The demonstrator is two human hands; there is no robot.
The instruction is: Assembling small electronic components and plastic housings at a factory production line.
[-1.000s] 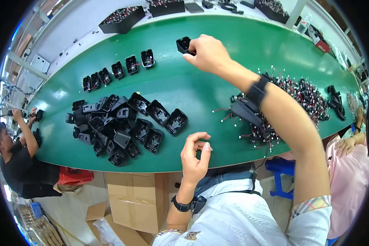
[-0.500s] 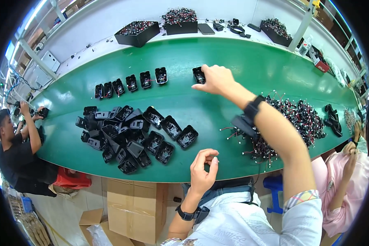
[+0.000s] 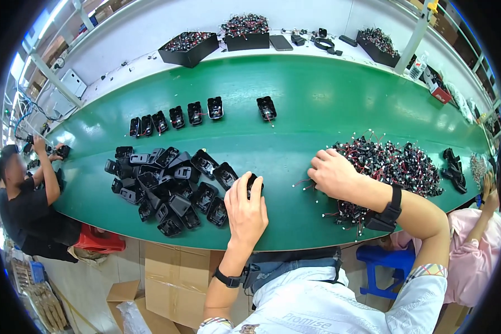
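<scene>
While my left grip (image 3: 246, 214) rests with its fingers spread over a black housing (image 3: 253, 181) near the front of a long green counter (image 3: 286, 153), my right grip (image 3: 334, 173) sits at the left edge of a heap of small wired parts (image 3: 401, 158). The left fingers hide most of that housing, so I cannot tell whether they are closed around it. My right fingers curl downward among loose red and black wires, and whether they pinch anything is hidden from me too.

Just left of my left grip lies a jumbled pile of black housings (image 3: 181, 203), some with their hollow side up and others showing their outer faces. Farther back on the counter, six open housings (image 3: 176, 117) stand in a slightly slanting row on the left. One lone housing (image 3: 266, 108) is set apart to their right, hollow side up, with a short red wire trailing from its lower end.

Right of the wired heap are some dark, curved pieces (image 3: 453, 171). Along the far side runs a white shelf (image 3: 145, 62) carrying three black trays (image 3: 246, 43) filled with wired parts. To my left, a person in black (image 3: 30, 203) works with both hands raised; to my right sits someone in pink (image 3: 473, 261).
</scene>
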